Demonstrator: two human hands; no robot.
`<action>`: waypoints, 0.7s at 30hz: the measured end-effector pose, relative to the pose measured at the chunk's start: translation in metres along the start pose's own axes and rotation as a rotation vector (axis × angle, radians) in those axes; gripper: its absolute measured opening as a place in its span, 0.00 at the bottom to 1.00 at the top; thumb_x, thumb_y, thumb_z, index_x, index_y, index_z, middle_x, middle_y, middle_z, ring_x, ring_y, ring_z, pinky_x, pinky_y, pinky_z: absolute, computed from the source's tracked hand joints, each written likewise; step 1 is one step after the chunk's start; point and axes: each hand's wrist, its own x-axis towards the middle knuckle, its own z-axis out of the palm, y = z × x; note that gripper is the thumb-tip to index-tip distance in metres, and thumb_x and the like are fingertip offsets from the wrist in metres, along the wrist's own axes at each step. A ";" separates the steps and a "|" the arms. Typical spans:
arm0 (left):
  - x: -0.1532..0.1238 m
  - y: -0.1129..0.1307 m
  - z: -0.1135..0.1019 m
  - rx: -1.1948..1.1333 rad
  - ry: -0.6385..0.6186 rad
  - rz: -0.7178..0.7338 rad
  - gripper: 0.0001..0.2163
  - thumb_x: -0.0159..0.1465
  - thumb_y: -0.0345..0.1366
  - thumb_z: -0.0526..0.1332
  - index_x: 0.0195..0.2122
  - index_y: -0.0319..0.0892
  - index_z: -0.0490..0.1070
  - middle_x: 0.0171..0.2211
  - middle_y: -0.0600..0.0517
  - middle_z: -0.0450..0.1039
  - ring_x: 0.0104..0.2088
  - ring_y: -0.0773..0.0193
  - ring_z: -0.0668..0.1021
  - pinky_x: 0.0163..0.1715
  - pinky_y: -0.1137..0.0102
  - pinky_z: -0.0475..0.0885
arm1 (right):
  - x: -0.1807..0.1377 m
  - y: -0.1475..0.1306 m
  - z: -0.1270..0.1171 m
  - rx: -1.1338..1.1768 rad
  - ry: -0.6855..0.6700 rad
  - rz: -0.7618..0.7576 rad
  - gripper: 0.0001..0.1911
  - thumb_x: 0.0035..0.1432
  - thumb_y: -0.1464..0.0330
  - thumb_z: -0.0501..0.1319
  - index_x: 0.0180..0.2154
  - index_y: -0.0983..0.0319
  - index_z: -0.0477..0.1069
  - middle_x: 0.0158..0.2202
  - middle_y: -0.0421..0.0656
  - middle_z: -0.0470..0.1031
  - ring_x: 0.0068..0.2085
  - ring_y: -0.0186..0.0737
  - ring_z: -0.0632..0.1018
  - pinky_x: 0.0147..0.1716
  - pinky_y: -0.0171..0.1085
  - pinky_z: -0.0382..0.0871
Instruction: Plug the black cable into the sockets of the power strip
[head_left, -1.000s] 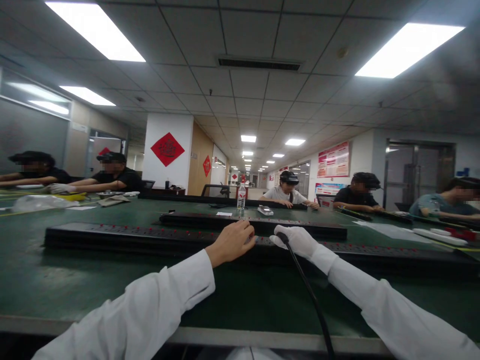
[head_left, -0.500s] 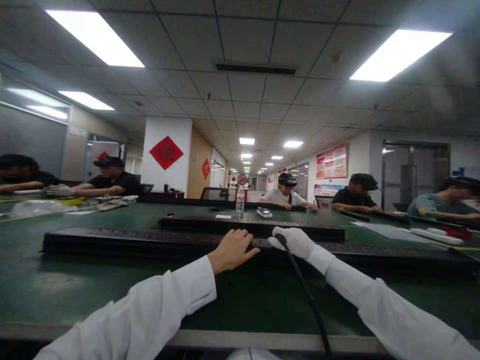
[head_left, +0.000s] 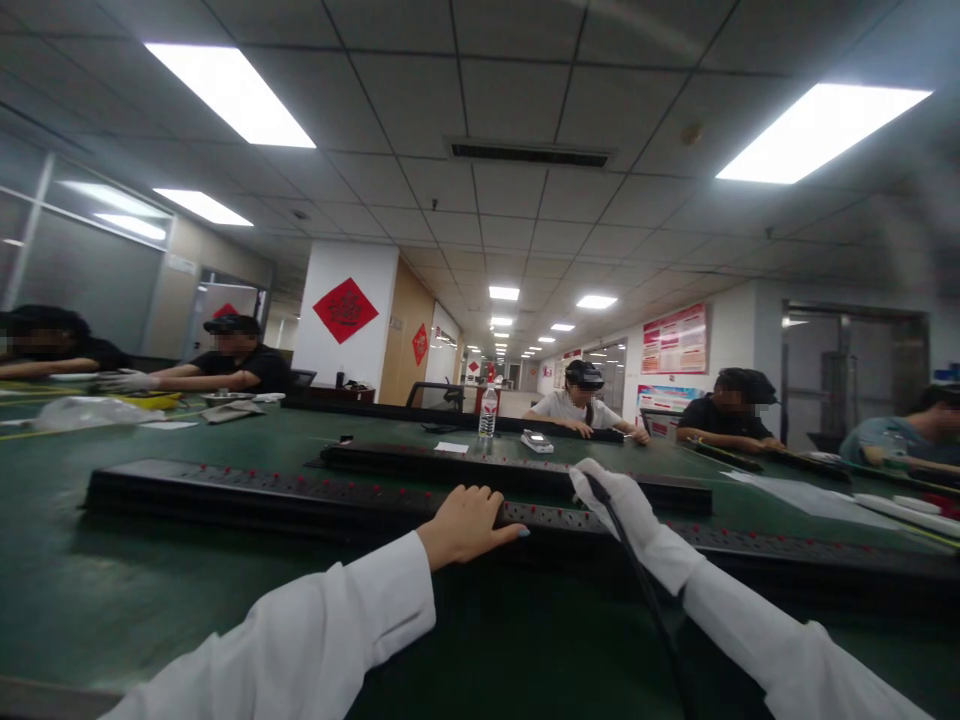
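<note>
A long black power strip (head_left: 300, 492), dotted with red spots and socket slots, lies across the table in front of me. My bare left hand (head_left: 469, 525) rests on it near the middle, fingers laid over the top and thumb stretched out to the right. My right hand (head_left: 611, 500), in a white glove, is closed around the end of a black cable (head_left: 651, 600) above the strip. The cable hangs toward me and leaves at the bottom. The glove hides the cable's end, so whether it touches the strip cannot be told.
Behind lies a shorter black strip (head_left: 420, 462), with a water bottle (head_left: 487, 415), a white device (head_left: 537, 441) and a paper slip (head_left: 451, 447) beyond. Several co-workers sit around the green table (head_left: 172, 590). A plastic bag (head_left: 90, 411) lies left, a paper sheet (head_left: 814, 497) right.
My right hand has lifted slightly and tilted, still with the cable, farther from my left hand. My left hand stays on the strip. The whole view has shifted a little.
</note>
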 end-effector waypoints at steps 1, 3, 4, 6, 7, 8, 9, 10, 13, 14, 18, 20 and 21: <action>0.000 0.000 0.000 0.002 -0.003 0.005 0.34 0.57 0.62 0.39 0.41 0.37 0.68 0.36 0.41 0.71 0.38 0.51 0.73 0.37 0.61 0.63 | 0.003 -0.001 -0.003 0.048 0.032 0.029 0.18 0.58 0.57 0.45 0.28 0.61 0.65 0.24 0.42 0.71 0.26 0.34 0.72 0.29 0.32 0.61; 0.000 -0.001 0.000 0.003 -0.004 0.017 0.34 0.56 0.62 0.39 0.41 0.37 0.68 0.36 0.41 0.71 0.38 0.51 0.73 0.38 0.60 0.63 | 0.008 0.000 -0.006 0.091 0.024 0.047 0.18 0.58 0.58 0.45 0.29 0.62 0.66 0.24 0.42 0.71 0.27 0.35 0.72 0.30 0.32 0.62; 0.000 -0.001 0.001 0.001 -0.002 0.022 0.34 0.56 0.62 0.39 0.42 0.36 0.68 0.36 0.41 0.71 0.38 0.51 0.73 0.38 0.60 0.63 | 0.010 0.001 -0.005 0.083 -0.003 0.032 0.18 0.58 0.58 0.45 0.29 0.62 0.66 0.24 0.42 0.72 0.27 0.35 0.73 0.30 0.32 0.62; 0.000 -0.002 0.002 0.000 0.006 0.025 0.34 0.57 0.61 0.38 0.42 0.36 0.68 0.36 0.41 0.71 0.38 0.52 0.73 0.39 0.60 0.63 | 0.011 0.004 -0.001 0.019 -0.072 -0.026 0.17 0.57 0.58 0.47 0.30 0.61 0.67 0.23 0.42 0.72 0.25 0.35 0.73 0.29 0.32 0.61; -0.001 -0.002 0.003 0.000 0.007 0.025 0.34 0.57 0.61 0.38 0.42 0.36 0.68 0.36 0.41 0.71 0.38 0.52 0.73 0.39 0.60 0.63 | 0.012 0.005 0.001 -0.028 -0.101 -0.060 0.16 0.57 0.57 0.48 0.29 0.60 0.67 0.23 0.41 0.72 0.25 0.35 0.72 0.28 0.32 0.60; -0.001 -0.002 0.003 0.002 0.006 0.023 0.34 0.57 0.61 0.38 0.42 0.37 0.68 0.36 0.41 0.71 0.39 0.52 0.73 0.39 0.60 0.63 | 0.012 0.005 0.003 -0.073 -0.121 -0.087 0.16 0.56 0.57 0.48 0.29 0.59 0.67 0.22 0.41 0.72 0.24 0.35 0.72 0.27 0.32 0.59; -0.001 -0.003 0.004 0.004 0.001 0.021 0.34 0.57 0.61 0.38 0.43 0.37 0.67 0.36 0.41 0.71 0.39 0.52 0.72 0.39 0.60 0.63 | 0.014 0.005 0.003 -0.106 -0.133 -0.110 0.16 0.56 0.57 0.48 0.30 0.59 0.67 0.21 0.40 0.71 0.24 0.35 0.72 0.26 0.32 0.59; -0.001 -0.003 0.004 0.005 -0.006 0.020 0.34 0.57 0.61 0.38 0.43 0.37 0.67 0.37 0.41 0.70 0.39 0.51 0.72 0.39 0.60 0.63 | 0.016 0.004 0.002 -0.121 -0.144 -0.130 0.16 0.57 0.57 0.48 0.30 0.59 0.67 0.21 0.40 0.72 0.24 0.34 0.72 0.25 0.31 0.58; 0.000 -0.002 0.004 0.012 -0.028 0.017 0.34 0.57 0.62 0.38 0.43 0.37 0.67 0.37 0.41 0.70 0.40 0.50 0.72 0.39 0.59 0.63 | 0.029 -0.004 -0.007 -0.068 -0.178 -0.185 0.14 0.58 0.59 0.48 0.32 0.59 0.67 0.22 0.39 0.72 0.23 0.32 0.72 0.24 0.29 0.58; 0.000 -0.002 0.003 0.018 -0.032 0.015 0.34 0.57 0.62 0.38 0.42 0.37 0.67 0.37 0.41 0.70 0.40 0.50 0.72 0.40 0.60 0.63 | 0.034 -0.007 -0.010 -0.043 -0.178 -0.199 0.14 0.58 0.59 0.47 0.32 0.60 0.67 0.22 0.40 0.73 0.23 0.31 0.72 0.24 0.28 0.58; 0.000 0.000 0.000 0.051 -0.038 0.012 0.33 0.57 0.61 0.38 0.42 0.37 0.67 0.36 0.41 0.71 0.40 0.51 0.72 0.40 0.60 0.63 | 0.039 -0.015 -0.005 0.001 -0.106 -0.243 0.14 0.58 0.61 0.47 0.34 0.61 0.67 0.25 0.41 0.73 0.24 0.31 0.72 0.25 0.28 0.59; -0.001 0.001 -0.001 0.052 -0.032 0.017 0.33 0.58 0.61 0.38 0.42 0.38 0.67 0.36 0.42 0.71 0.39 0.52 0.73 0.40 0.60 0.64 | 0.031 -0.018 0.008 -0.069 -0.167 -0.269 0.13 0.57 0.61 0.48 0.31 0.60 0.67 0.20 0.38 0.71 0.20 0.29 0.69 0.22 0.28 0.56; -0.001 0.002 -0.002 0.050 -0.027 0.019 0.32 0.58 0.60 0.38 0.42 0.38 0.67 0.36 0.42 0.71 0.39 0.52 0.73 0.40 0.60 0.64 | 0.026 -0.019 0.015 -0.115 -0.185 -0.267 0.14 0.57 0.61 0.48 0.30 0.60 0.67 0.17 0.37 0.69 0.18 0.29 0.67 0.20 0.28 0.54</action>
